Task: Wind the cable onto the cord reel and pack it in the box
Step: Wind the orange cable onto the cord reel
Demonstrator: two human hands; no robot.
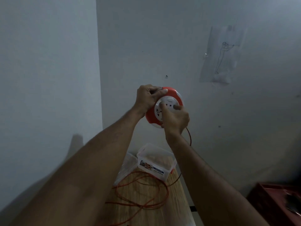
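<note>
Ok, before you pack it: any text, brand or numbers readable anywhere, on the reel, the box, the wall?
Nothing is legible.
Label on the clear plastic box: a blue strip carries print, too blurred to read.
White socket face of the cord reel: no readable markings, partly covered by the hands.
Sheet on the wall: only a line drawing of a figure, no words.

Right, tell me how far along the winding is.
Underway, far from done. Both hands hold the cord reel up: left hand grips its rim, right hand works its face. Loose cable loops lie on the table; the box holds no reel yet.
</note>
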